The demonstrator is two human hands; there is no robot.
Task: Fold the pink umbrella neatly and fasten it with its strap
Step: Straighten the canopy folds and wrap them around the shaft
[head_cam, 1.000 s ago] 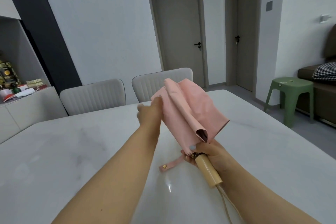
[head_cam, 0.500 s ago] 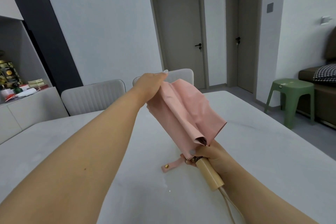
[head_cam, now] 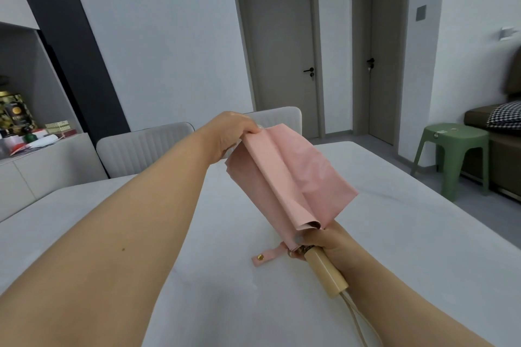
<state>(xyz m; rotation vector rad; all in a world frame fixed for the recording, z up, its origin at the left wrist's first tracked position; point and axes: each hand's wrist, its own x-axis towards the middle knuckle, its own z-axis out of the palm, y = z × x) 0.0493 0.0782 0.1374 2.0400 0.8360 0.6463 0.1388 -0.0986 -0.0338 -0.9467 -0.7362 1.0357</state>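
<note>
Table: a white table (head_cam: 112,234) fills the near view.
Right hand: the right hand (head_cam: 324,245) grasps the umbrella (head_cam: 287,177) just above its wooden handle (head_cam: 324,270), near right.
Strap: the strap (head_cam: 267,255) hangs loose, unfastened, left of that hand.
Left hand: the left hand (head_cam: 228,135) pinches the cloth's far edge, held above the table.
Far: two chairs (head_cam: 141,146), a door (head_cam: 282,51), a green stool (head_cam: 454,155) at right.

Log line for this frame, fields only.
left hand: pinches canopy's far edge | right hand: grips umbrella above handle | strap: hanging, unfastened
</note>
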